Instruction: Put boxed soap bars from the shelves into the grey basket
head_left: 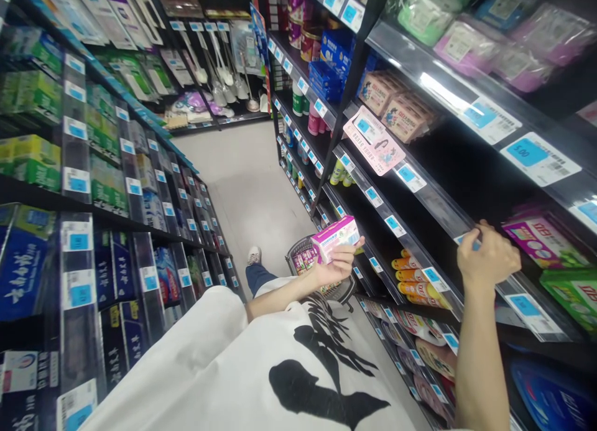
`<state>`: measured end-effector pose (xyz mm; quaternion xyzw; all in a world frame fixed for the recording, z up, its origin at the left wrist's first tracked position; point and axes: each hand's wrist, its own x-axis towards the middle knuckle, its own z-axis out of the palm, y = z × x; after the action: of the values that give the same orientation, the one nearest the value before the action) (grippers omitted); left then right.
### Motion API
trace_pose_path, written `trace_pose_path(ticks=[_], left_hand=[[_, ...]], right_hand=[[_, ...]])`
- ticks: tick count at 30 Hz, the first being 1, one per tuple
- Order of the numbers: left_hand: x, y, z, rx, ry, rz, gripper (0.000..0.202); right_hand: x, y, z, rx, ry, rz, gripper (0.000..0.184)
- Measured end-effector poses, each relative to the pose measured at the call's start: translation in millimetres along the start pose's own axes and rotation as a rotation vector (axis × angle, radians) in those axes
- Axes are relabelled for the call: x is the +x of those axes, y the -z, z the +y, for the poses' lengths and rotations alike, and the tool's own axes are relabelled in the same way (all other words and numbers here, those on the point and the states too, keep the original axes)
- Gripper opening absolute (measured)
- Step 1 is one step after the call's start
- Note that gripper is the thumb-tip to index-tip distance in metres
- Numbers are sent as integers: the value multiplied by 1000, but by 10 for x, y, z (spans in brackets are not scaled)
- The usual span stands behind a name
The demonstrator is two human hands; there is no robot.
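Observation:
My left hand (338,266) is closed around the lower end of a small, box-shaped pink-and-white packet (333,235) with printed writing, its kind not readable. It is held in front of my body, above a dark shopping basket (347,291) with pink-printed packs inside. To the right, my right hand (487,257) is at the front rail of a shelf, its fingers curled; whether they grip the rail or something small is hidden. Pink-and-white packs (548,235) lie on that shelf just right of it, beside green packs (571,294).
Orange bottles (415,278) lie on a lower right shelf, and tan packs (396,104) sit on an upper one. Toothpaste-like boxes (28,257) fill the left shelves. Grey floor (237,170) runs down the aisle to a rack of hanging brushes and utensils (226,70).

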<state>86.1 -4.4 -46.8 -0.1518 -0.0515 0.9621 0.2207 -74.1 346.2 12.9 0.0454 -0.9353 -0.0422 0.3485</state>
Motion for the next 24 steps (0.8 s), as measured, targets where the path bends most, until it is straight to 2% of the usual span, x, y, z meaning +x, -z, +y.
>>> trace_pose_path(ticks=[5,9,13,16,17,18,19,21,22,23,24], left_hand=[[24,-29,41,-62,92,12,45],[88,-42,38,137,101,83,43],[115,-27,-58,380,-8,79,48],[101,-29,-140,503,-136,32,58],[100,-37,-168,530,-157,22,60],[104,-50,-199,553,-162,17,61],[113,-68,-235,574,-161,8,62],[146,-120,-323,614,-175,-43,64],[169,-155,-372,634,-208,-82,65],[196,-195,-420,658,-257,-126,66],[226,-239,-465,686,-312,-167,65]], right_hand=[[-11,82,-52,11,35,21,48],[-11,88,-59,64,41,23,44],[-9,147,-89,213,77,106,36],[-85,404,-316,370,64,249,32],[-138,526,-446,437,65,254,31],[-206,654,-594,527,73,172,32],[-284,781,-749,647,98,23,33],[-439,1011,-1033,894,173,-472,43],[-500,1106,-1143,945,190,-677,52],[-540,1185,-1223,962,177,-825,62],[-557,1248,-1272,953,144,-895,72]])
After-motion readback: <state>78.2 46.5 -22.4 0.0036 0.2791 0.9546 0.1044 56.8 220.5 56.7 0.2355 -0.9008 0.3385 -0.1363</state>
